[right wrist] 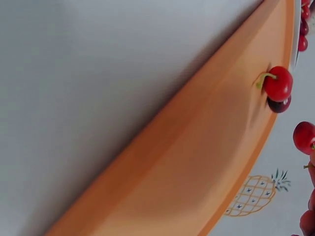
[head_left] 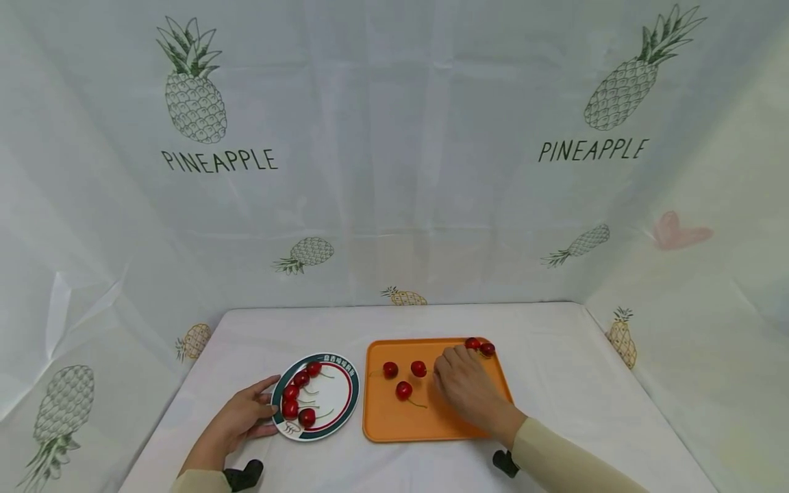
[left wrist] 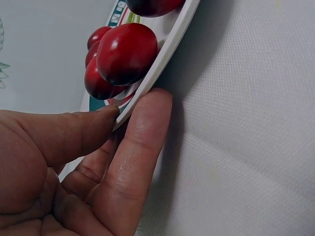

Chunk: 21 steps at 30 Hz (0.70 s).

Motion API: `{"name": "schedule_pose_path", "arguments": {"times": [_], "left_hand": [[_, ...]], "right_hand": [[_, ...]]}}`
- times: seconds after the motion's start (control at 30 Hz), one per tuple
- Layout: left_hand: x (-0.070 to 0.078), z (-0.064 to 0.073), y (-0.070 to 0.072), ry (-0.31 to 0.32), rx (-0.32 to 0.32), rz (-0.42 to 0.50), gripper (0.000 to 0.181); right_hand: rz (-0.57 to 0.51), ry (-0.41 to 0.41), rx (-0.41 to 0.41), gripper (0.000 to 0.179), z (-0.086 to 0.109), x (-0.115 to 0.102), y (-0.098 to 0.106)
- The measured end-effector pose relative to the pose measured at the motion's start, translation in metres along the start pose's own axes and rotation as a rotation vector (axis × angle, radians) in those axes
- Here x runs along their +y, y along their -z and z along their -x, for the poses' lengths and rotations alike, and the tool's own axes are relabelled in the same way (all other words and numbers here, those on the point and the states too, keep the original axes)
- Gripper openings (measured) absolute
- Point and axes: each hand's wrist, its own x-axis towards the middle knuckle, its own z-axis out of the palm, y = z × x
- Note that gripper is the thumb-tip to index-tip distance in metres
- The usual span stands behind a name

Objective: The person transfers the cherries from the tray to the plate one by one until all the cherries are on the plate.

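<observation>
My left hand (head_left: pixel 242 418) pinches the near-left rim of a white plate (head_left: pixel 346 411) with a green and red border, thumb on top and a finger beneath in the left wrist view. Several glossy red cherries (left wrist: pixel 127 54) with green stems line the plate's left side. Over the orange tray (head_left: pixel 394 431), my right hand (head_left: pixel 471 390) has its fingertips at the stem side of a cherry (head_left: pixel 418 369). In the right wrist view that cherry (right wrist: pixel 304 137) shows above the tray's far edge, its stem between the fingers, which are mostly cut off.
Two more cherries, a stemmed one (head_left: pixel 403 391) and another (head_left: pixel 390 370), lie on the tray's left half. A pair of dark red cherries (head_left: pixel 487 350) sits in its far-right corner. White cloth (head_left: pixel 296 329) covers the table; a pineapple-print curtain (head_left: pixel 394 171) hangs behind.
</observation>
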Motion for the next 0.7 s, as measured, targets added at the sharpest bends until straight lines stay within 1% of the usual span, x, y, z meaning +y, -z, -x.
{"name": "schedule_pose_path", "arguments": {"times": [0.17, 0.3, 0.4, 0.6, 0.7], "left_hand": [[-0.001, 0.000, 0.000, 0.001, 0.004, 0.001, 0.071], [0.000, 0.001, 0.000, 0.001, 0.006, 0.001, 0.071], [0.001, 0.001, 0.000, 0.003, 0.007, 0.001, 0.071], [-0.001, -0.002, 0.000, 0.019, 0.013, -0.001, 0.072], [-0.002, -0.003, 0.001, 0.018, 0.015, -0.001, 0.072]], "right_hand": [[0.004, 0.032, 0.011, 0.020, -0.011, -0.009, 0.001], [0.025, 0.069, 0.003, 0.018, -0.023, -0.021, 0.000], [0.024, 0.097, -0.004, 0.018, -0.034, -0.033, 0.000], [0.000, 0.126, -0.021, 0.018, -0.056, -0.061, -0.003], [0.008, 0.142, -0.028, 0.019, -0.066, -0.076, -0.007]]}}
